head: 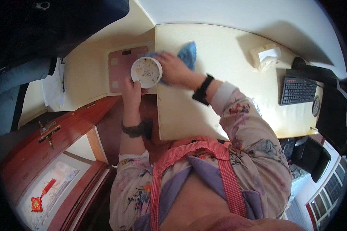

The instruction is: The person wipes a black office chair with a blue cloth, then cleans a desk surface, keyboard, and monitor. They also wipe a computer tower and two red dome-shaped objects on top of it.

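Note:
My left hand (132,93) grips the near rim of a white round cup or bowl (146,73), tilted so that its inside faces me. Dark specks and brownish bits cover its inner bottom. On the cup's other side is my right hand (173,69), slightly blurred, with a blue cloth (188,55) bunched under and around it. Cloth shows beyond the fingers and below the palm; the fingertips are partly hidden. Both hands are above the left edge of a cream-coloured tabletop (188,115).
A pink flat scale (118,69) with a dark display lies beyond the cup. A tissue pack (266,56), a black keyboard (297,91) and a dark monitor (332,115) occupy the table's right side. At left, a red-brown wooden door (66,127) has a brass handle (49,132).

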A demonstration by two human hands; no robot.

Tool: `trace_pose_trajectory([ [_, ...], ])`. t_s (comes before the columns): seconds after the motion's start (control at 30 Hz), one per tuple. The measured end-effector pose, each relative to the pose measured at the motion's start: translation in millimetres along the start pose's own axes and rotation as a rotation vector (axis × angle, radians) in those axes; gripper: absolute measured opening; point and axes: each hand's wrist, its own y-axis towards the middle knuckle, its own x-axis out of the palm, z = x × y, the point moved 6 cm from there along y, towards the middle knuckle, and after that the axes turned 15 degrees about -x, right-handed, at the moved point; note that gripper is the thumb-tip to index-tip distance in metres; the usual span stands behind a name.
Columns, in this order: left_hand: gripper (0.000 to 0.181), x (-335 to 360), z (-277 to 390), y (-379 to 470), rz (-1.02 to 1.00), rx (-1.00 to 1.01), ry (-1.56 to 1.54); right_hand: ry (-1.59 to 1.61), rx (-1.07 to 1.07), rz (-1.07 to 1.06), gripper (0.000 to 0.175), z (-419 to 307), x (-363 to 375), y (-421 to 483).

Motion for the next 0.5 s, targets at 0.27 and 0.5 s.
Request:
trace_pose_trajectory([
  [0.27, 0.021, 3.8, -3.5, 2.6, -0.069, 0.039, 0.056, -0.3, 0.768, -0.361, 0.051, 87.6, -84.4, -163.6],
  [0.5, 0.019, 7.9, -12.1, 16.4, -0.159, 0.059, 0.238, 0.012, 0.659, -0.086, 0.037, -32.6, -24.5, -122.1],
])
